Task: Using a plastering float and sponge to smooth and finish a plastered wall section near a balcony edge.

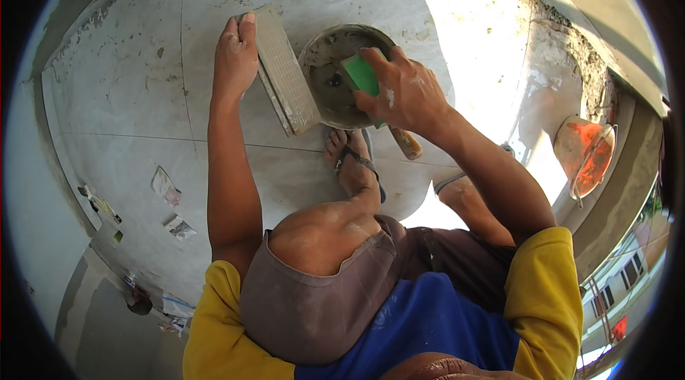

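Blue-and-yellow shirt [435,323] up close, knee bent below it, and out front the left hand [237,59] grips the top end of a tile [289,73], slanting just left of the bowl [349,27]! Over on the right, the right hand [410,91] clasps a flat green piece [364,74] over that bowl's grey mix [332,98], a wooden handle [407,144] jutting below. Far right, an orange-stained bucket [585,155] tilts.

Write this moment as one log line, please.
left hand: holding grey slab; right hand: holding green flat piece at bucket; bucket: grey mix inside; orange-stained pail: far right
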Demonstrator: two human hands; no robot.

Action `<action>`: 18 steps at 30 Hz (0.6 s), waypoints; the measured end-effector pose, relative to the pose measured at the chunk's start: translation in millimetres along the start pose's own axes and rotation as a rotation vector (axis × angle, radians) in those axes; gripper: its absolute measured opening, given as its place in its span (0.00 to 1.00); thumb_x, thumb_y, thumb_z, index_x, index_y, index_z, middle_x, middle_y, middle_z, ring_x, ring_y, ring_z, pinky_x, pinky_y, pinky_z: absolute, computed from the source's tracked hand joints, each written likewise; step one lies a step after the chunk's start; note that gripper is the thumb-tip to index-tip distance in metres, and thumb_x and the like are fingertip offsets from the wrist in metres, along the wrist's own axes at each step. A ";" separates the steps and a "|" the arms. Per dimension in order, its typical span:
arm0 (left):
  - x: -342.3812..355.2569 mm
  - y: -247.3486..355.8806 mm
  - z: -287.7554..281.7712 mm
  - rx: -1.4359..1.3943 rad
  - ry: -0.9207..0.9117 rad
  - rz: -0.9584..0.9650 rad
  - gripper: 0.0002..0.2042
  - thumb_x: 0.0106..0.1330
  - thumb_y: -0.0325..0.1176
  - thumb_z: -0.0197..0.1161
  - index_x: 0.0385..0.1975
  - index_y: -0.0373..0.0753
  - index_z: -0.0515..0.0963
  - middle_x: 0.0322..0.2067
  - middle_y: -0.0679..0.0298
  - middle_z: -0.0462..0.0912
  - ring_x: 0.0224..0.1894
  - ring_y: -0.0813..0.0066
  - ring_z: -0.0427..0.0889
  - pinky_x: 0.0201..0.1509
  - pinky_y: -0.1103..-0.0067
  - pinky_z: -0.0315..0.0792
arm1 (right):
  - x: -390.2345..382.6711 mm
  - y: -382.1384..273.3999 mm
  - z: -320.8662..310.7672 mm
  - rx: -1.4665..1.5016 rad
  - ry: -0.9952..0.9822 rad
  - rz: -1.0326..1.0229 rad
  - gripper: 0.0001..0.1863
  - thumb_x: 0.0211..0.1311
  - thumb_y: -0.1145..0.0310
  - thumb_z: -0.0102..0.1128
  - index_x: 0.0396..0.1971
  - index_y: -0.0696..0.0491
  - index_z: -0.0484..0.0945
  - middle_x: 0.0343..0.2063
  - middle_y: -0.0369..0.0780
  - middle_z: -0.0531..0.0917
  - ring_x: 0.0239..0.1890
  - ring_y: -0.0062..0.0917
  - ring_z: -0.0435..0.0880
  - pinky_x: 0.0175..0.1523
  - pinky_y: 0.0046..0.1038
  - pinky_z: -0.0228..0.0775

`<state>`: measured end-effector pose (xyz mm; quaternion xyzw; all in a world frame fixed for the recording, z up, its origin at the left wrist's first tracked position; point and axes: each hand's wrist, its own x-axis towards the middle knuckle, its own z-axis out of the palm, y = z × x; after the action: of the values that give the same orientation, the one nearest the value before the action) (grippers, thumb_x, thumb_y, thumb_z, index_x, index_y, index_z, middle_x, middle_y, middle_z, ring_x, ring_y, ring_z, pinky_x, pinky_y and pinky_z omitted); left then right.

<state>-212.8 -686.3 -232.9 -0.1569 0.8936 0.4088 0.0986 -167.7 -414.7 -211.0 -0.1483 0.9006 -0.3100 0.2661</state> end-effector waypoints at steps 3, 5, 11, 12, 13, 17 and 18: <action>-0.3 -8.0 4.1 0.065 -0.007 0.025 0.26 0.76 0.51 0.44 0.37 0.28 0.70 0.28 0.45 0.77 0.34 0.49 0.77 0.45 0.64 0.70 | 19.9 -0.7 34.0 -0.129 0.093 -0.006 0.32 0.53 0.52 0.66 0.53 0.54 0.71 0.39 0.53 0.76 0.38 0.47 0.83 0.44 0.43 0.75; 0.2 -8.4 5.3 0.127 -0.015 0.063 0.26 0.76 0.51 0.43 0.36 0.28 0.70 0.29 0.42 0.77 0.35 0.45 0.76 0.46 0.63 0.70 | 28.5 -1.7 46.0 -0.174 0.178 -0.036 0.31 0.53 0.53 0.66 0.53 0.55 0.70 0.40 0.52 0.75 0.38 0.45 0.82 0.42 0.43 0.75; -5.8 -0.4 15.0 0.180 -0.021 0.105 0.26 0.76 0.51 0.42 0.34 0.27 0.68 0.28 0.39 0.75 0.35 0.36 0.74 0.44 0.59 0.70 | 34.5 -9.2 42.0 -0.564 0.124 -0.058 0.27 0.52 0.51 0.65 0.48 0.52 0.75 0.39 0.45 0.76 0.37 0.32 0.80 0.41 0.33 0.70; -5.4 -5.8 14.4 0.196 0.006 0.122 0.26 0.76 0.51 0.41 0.34 0.28 0.67 0.26 0.42 0.74 0.32 0.40 0.73 0.43 0.60 0.70 | 34.3 -13.4 34.7 -0.551 0.044 -0.046 0.27 0.49 0.52 0.68 0.46 0.53 0.76 0.38 0.46 0.76 0.38 0.35 0.81 0.41 0.35 0.72; -4.3 -11.2 10.5 0.211 0.034 0.140 0.26 0.77 0.51 0.41 0.33 0.28 0.67 0.23 0.44 0.72 0.29 0.44 0.73 0.42 0.61 0.70 | 32.9 -17.9 29.4 -0.537 -0.035 -0.032 0.28 0.46 0.53 0.70 0.44 0.54 0.76 0.37 0.47 0.77 0.39 0.37 0.83 0.41 0.37 0.75; -4.6 -5.4 4.8 0.186 -0.017 -0.111 0.28 0.75 0.57 0.41 0.41 0.31 0.71 0.34 0.52 0.76 0.40 0.59 0.74 0.53 0.71 0.67 | 23.0 -15.3 7.8 -0.328 0.007 0.023 0.30 0.46 0.51 0.70 0.46 0.55 0.76 0.38 0.48 0.77 0.40 0.38 0.83 0.43 0.38 0.74; -2.7 -2.2 3.3 0.168 -0.027 -0.083 0.28 0.75 0.57 0.41 0.41 0.31 0.71 0.34 0.52 0.76 0.40 0.59 0.74 0.53 0.71 0.67 | 25.2 -11.2 13.5 -0.327 0.054 -0.028 0.31 0.47 0.51 0.69 0.47 0.55 0.75 0.39 0.49 0.76 0.40 0.38 0.82 0.44 0.38 0.73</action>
<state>-209.3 -684.6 -235.7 -0.1795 0.9161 0.3299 0.1405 -179.4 -440.6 -222.5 -0.1938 0.9437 -0.1669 0.2100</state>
